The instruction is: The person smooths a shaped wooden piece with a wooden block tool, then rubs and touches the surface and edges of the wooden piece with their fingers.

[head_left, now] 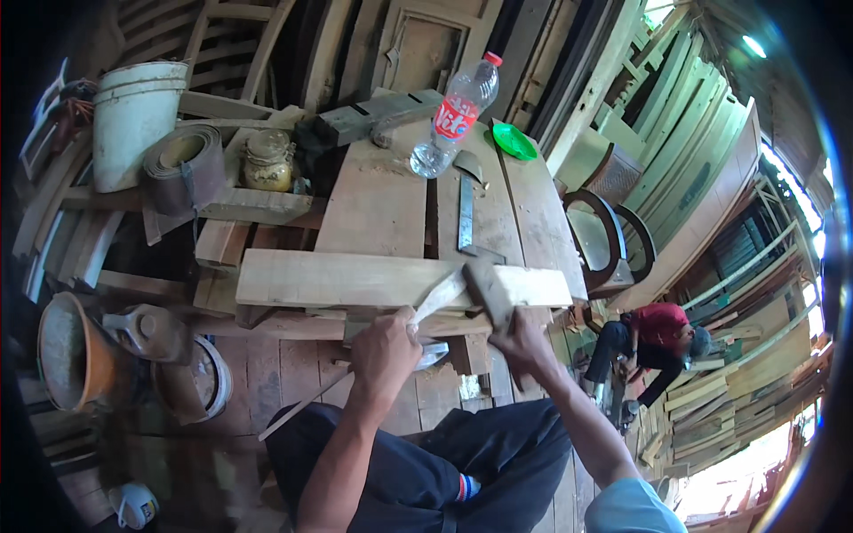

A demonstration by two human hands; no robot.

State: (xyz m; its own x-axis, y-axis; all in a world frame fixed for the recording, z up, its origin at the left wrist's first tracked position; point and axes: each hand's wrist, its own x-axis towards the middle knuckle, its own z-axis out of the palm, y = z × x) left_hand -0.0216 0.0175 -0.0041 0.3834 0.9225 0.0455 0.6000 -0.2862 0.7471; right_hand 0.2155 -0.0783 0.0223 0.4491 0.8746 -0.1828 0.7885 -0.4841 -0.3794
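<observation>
My left hand (386, 355) is closed round a long, thin pale wooden strip (442, 296). Its wider end rises over a pale plank (342, 280), while the thin tail slants down to the left past my knee. My right hand (526, 342) grips a dark, flat wooden-looking block (489, 289), tilted across the plank beside the strip's upper end. Whether block and strip touch, I cannot tell. The plank lies crosswise along the near edge of the workbench (373, 209). Just beyond it is a try square (466, 213) with a metal blade.
A clear bottle (458, 115) with a red cap and a green lid (514, 140) stand farther back. Left are a white bucket (138, 124), a rolled belt (182, 164), a glass jar (267, 160) and an orange-rimmed bucket (71, 351). Another person (653, 342) crouches at right near stacked boards.
</observation>
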